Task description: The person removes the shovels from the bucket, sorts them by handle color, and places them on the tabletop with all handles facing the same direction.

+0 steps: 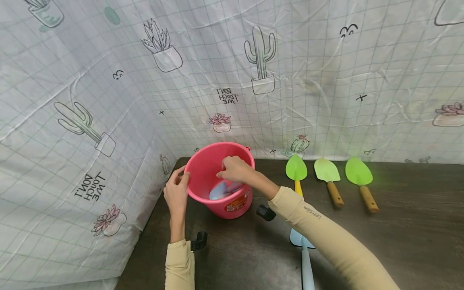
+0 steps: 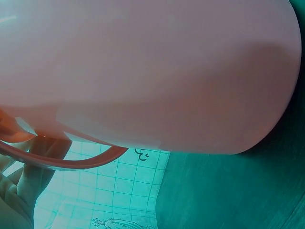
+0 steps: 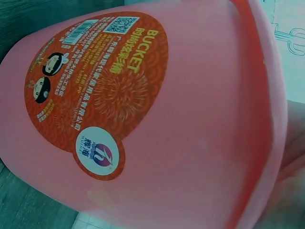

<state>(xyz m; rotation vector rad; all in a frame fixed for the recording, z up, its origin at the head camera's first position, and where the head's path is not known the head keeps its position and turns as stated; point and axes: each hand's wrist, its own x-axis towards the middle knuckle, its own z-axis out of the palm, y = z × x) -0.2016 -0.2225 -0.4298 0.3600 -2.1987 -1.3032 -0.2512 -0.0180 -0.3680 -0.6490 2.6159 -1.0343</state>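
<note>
I have the pink bucket point(image 1: 217, 206) just off the head view's centre, toward 7 o'clock, standing on the counter point(image 1: 417, 209). Its mouth faces up and its long axis runs from 11 o'clock at the rim to 5 at the base; any slight tilt I can't judge. Inside, a pale blue piece point(image 1: 218, 190) shows only in part.

My left hand point(image 1: 177, 195) grips the rim at 9 o'clock. The right hand point(image 1: 235, 169) reaches into the mouth from 4 o'clock; its fingertips are hidden, so I can't tell whether it grasps anything. Both wrist views are mostly filled by bucket wall.

At 3 o'clock lie three green-bladed trowels point(image 1: 359, 172), blades toward 12; a sleeve point(image 1: 319, 225) hides part of the nearest one's yellow handle. At 4 o'clock, a light-blue tool point(image 1: 307, 268) runs out of frame.
</note>
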